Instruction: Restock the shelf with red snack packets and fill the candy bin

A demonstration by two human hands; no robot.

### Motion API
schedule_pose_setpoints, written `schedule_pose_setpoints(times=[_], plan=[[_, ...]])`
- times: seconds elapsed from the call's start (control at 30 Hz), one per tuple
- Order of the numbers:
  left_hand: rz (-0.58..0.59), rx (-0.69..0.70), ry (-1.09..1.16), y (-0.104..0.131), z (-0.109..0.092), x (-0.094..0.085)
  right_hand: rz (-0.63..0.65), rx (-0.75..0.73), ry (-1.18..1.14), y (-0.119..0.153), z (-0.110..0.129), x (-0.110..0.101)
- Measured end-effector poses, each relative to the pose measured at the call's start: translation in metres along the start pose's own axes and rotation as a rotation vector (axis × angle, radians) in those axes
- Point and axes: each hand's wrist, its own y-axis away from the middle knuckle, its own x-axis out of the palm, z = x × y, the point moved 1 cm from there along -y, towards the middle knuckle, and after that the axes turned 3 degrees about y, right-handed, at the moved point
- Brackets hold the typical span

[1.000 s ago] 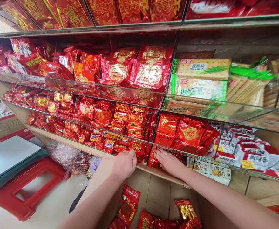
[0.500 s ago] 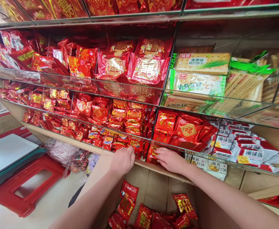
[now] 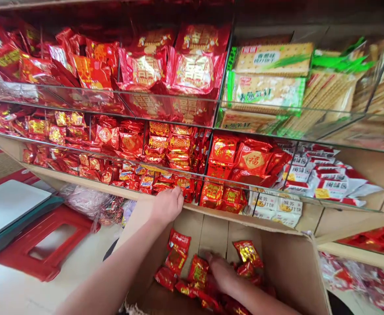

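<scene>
My left hand (image 3: pixel 168 205) is closed over the far left rim of an open cardboard box (image 3: pixel 287 258), right against the front edge of the snack shelf. Inside the box, my right hand (image 3: pixel 223 273) reaches down among red and gold snack packets (image 3: pixel 198 270). A finger of it stretches out beside a packet, and nothing shows in its grasp; the lower fingers are partly hidden and dim. Just beyond the box rim, similar red packets (image 3: pixel 211 194) stand in a shelf compartment, beside white cracker packets (image 3: pixel 264 201).
Clear dividers split the shelf (image 3: pixel 113 186) into compartments of red sweets. Green-edged cracker packs (image 3: pixel 267 89) lie on the tier above. At left, a red plastic stool (image 3: pixel 44 249) stands near bagged goods (image 3: pixel 83 203). More bagged goods (image 3: pixel 349 280) lie at lower right.
My right hand has left the shelf compartment, where red packets now show, and moved down into the box. My left hand stays at the rim. The view has tilted downward.
</scene>
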Motion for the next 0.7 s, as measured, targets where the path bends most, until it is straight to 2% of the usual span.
schedule_pose_setpoints(times=[0.1,0.23,0.33,0.43,0.53,0.6,0.63,0.7], plan=[[0.047,-0.054,0.003,0.002,-0.002,0.004,-0.068,0.044,-0.11,0.003,-0.013,0.012],[0.087,-0.138,0.085,0.002,-0.003,0.011,-0.087,0.09,-0.222,0.004,-0.023,0.014],[0.09,-0.141,0.115,-0.002,-0.003,0.008,-0.163,0.118,-0.318,0.004,-0.026,0.005],[0.032,-0.081,0.197,0.0,-0.004,-0.003,-0.28,0.136,-0.403,0.006,-0.02,-0.018],[-0.094,0.102,0.431,0.026,-0.015,-0.017,-0.351,0.068,-0.624,0.021,-0.004,-0.047],[-0.088,0.179,0.62,0.056,-0.029,-0.02,-0.37,-0.008,-0.886,0.037,0.008,-0.063],[-0.069,0.146,0.715,0.071,-0.037,-0.018,-0.374,-0.037,-0.997,0.047,0.014,-0.069],[-0.005,-0.037,0.933,0.099,-0.053,-0.01,-0.38,-0.059,-1.08,0.064,0.024,-0.077]])
